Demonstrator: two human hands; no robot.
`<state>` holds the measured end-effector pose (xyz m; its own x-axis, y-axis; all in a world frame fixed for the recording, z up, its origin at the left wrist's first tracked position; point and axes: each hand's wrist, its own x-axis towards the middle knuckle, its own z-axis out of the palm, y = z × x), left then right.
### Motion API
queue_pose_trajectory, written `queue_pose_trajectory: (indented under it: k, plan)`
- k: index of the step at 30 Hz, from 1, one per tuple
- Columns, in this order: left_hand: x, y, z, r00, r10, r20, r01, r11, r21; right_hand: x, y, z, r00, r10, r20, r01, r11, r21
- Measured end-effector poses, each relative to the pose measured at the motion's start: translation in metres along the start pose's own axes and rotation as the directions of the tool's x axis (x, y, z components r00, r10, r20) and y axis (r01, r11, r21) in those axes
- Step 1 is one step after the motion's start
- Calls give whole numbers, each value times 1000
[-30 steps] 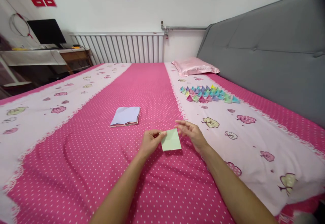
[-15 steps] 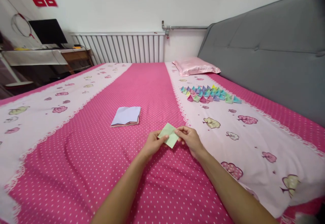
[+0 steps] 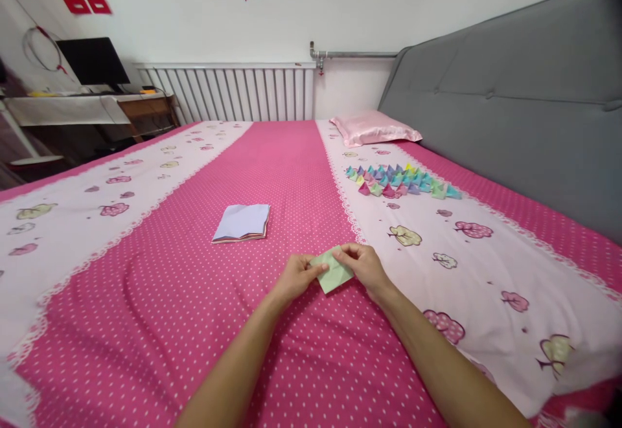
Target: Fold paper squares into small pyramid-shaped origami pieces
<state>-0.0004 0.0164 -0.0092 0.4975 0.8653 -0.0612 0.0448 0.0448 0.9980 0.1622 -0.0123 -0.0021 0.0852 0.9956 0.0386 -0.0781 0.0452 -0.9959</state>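
A small light-green piece of folded paper [image 3: 335, 275] is held between my two hands, above the pink dotted bedspread [image 3: 233, 324]. My left hand [image 3: 297, 279] pinches its left corner, thumb on top. On the upper right edge, my right hand [image 3: 360, 263] grips the paper between thumb and fingers. The fingers beneath the paper are partly hidden. Beyond my left hand lies a stack of square paper sheets [image 3: 241, 222], lilac on top. Several small folded paper shapes [image 3: 398, 180] in many colours stand in rows to the right.
A pink pillow [image 3: 372, 129] lies at the far right of the bed, beside the grey padded headboard [image 3: 515, 59]. A white radiator [image 3: 233, 93] runs along the wall. At the far left a monitor [image 3: 92, 61] stands on a desk [image 3: 68, 109].
The green paper has turned between my hands and shifted slightly right and toward me. My right hand now grips its upper edge. The sheet stack and folded shapes stay in place.
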Motion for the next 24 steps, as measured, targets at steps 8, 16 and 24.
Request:
queue_pose_trajectory:
  k: [8, 16, 24]
  plan:
    - [-1, 6, 3, 999, -11, -34, 6, 991, -137, 1, 2, -2, 999, 7, -34, -5, 998, 67]
    - [-8, 13, 3, 996, -87, 34, 92, 972, -217, -1, 0, 2, 997, 22, -77, -18, 998, 54]
    - [-6, 10, 2, 986, -153, 59, 161, 973, -167, 0, 3, 4, 990, -35, -138, 42, 998, 43]
